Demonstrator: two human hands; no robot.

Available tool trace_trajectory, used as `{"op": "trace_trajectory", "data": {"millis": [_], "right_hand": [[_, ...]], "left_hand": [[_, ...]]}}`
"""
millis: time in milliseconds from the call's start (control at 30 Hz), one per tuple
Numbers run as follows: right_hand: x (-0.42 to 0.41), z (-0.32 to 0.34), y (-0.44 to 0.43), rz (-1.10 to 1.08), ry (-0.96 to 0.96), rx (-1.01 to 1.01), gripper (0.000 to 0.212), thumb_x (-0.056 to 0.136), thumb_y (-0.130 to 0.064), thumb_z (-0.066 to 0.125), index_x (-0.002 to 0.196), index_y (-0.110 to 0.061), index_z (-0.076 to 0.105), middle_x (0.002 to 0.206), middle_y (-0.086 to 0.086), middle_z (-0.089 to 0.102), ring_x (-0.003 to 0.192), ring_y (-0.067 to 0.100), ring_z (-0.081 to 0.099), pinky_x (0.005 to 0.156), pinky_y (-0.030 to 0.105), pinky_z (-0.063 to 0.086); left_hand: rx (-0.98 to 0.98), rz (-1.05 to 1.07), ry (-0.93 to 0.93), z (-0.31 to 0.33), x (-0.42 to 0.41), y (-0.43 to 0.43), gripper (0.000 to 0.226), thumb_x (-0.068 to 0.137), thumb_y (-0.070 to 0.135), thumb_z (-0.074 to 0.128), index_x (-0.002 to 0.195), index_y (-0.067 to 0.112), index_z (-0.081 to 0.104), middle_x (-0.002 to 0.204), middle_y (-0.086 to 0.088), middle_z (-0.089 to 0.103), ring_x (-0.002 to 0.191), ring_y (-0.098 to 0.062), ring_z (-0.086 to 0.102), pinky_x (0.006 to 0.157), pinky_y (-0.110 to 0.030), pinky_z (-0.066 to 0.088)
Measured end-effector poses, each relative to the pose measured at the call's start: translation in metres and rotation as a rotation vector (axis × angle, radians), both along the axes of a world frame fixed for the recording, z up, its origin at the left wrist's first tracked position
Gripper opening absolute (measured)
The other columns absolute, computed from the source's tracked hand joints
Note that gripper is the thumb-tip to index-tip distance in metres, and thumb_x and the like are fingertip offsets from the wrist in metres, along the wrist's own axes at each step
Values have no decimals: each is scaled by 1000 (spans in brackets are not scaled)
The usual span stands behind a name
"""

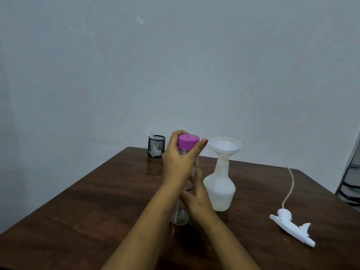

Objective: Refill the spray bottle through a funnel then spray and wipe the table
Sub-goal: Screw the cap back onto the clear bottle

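Clear water bottle (180, 211) w/ purple cap (188, 140) stands upright on the surface (78, 211), about mid-surface, base on the wood. Left hand (178, 158) reaches across from the left & is wrapped over the cap and neck, fingers curled round the top. Right hand (195, 193) clasps the bottle's mid body from the right side; the forearms cross low in the frame.

Just right of the bottle, nearly touching the right hand: white spray bottle (220, 189), upright, head off, w/ a white funnel (226, 146) seated in its neck, funnel mouth open upward. Well apart to the right, near the right edge of the surface: the spray head (290, 228) lying on its side, dip tube (289, 186) curving up & back toward the far edge.

Far-left corner of the surface: black mesh cup (156, 146) right at the back edge, something white & translucent sticking out of it, can't tell what.

Open room: broad bare wood to the left of the bottle and along the near edge; a bare strip btwn spray bottle & spray head. Surface is dark brown wood grain, slightly glossy, seen corner-on. Plain grey-blue wall (175, 65) behind; dark rack (350, 184) partly in view at far right.
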State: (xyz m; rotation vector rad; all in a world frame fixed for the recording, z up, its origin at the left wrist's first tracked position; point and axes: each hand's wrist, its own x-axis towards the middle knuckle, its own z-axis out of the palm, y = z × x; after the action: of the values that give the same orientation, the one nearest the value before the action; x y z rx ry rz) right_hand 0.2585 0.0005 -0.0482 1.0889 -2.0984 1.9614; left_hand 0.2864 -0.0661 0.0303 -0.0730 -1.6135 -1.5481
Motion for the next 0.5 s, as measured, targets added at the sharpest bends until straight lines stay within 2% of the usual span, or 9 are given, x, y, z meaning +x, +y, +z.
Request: {"op": "trace_trajectory", "data": {"millis": [100,167,267,333,400,433,500], "right_hand": [[2,3,0,-29,31,-1,82,83,-33,70,128,-71,12,130,-31,43,124,3,50,97,25,48],[3,3,0,-31,39,6,84,80,-33,70,126,-74,13,128,-24,49,117,4,56,95,29,51],[2,3,0,-65,43,56,90,81,-19,70,128,-70,12,117,-21,52,105,6,60,91,31,54],[2,6,-1,-72,30,99,92,82,-16,70,131,-67,10,114,-19,52,102,6,60,90,28,54],[1,8,-3,-71,11,123,92,83,-17,70,140,-57,10,117,-13,53,103,7,59,92,29,53],[1,9,-5,-70,8,123,92,83,-17,70,142,-53,10,119,-14,52,105,9,59,93,32,53],[0,8,-7,-73,8,124,93,82,-17,70,142,-54,11,124,-19,48,109,12,58,94,38,53]], "left_hand": [[-20,2,-2,2,-1,-4,25,76,34,74,93,27,57,84,12,60,67,6,57,65,-15,51],[-59,-20,-38,5,0,-10,23,77,32,74,93,26,59,88,10,61,75,-1,59,71,-22,53],[-114,-111,-127,13,4,-25,28,77,32,74,100,24,62,99,3,63,85,-11,61,73,-24,54],[-123,-197,-180,16,7,-35,37,78,33,72,113,28,60,109,4,61,90,-8,62,69,-18,55],[-97,-229,-206,13,10,-40,48,81,33,69,125,34,50,112,5,56,93,-6,60,65,-13,52],[-68,-233,-201,11,11,-42,49,82,32,68,126,33,47,111,3,56,93,-8,61,66,-15,52],[-10,-239,-178,6,11,-41,37,84,27,66,118,26,53,113,-3,59,93,-13,63,73,-23,55]]}}
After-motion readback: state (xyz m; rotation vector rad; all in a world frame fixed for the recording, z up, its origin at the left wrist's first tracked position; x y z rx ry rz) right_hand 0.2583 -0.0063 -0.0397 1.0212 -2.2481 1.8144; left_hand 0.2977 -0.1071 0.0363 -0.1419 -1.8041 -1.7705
